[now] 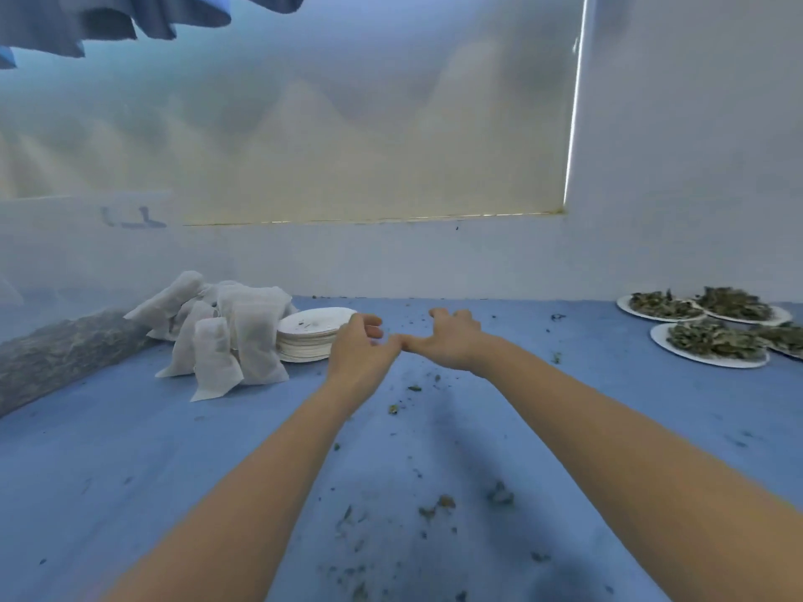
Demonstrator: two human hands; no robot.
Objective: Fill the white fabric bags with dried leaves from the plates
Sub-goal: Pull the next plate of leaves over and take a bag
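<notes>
A heap of several white fabric bags (226, 328) lies at the back left of the blue table. Just right of it stands a stack of white paper plates (310, 336), the top one bare but for a few crumbs. At the far right sit several plates of dried leaves (712, 343). My left hand (360, 349) and my right hand (447, 338) reach out over the middle of the table, thumbs touching, fingers apart and curled down. Neither hand holds anything. My left fingers hover beside the plate stack's right edge.
The blue table cover (174, 471) is strewn with leaf crumbs (434, 508), mostly near the front centre. A grey rough bundle (65, 349) lies along the left edge. A white wall and a closed blind rise behind the table. Blue cloth hangs at the top left.
</notes>
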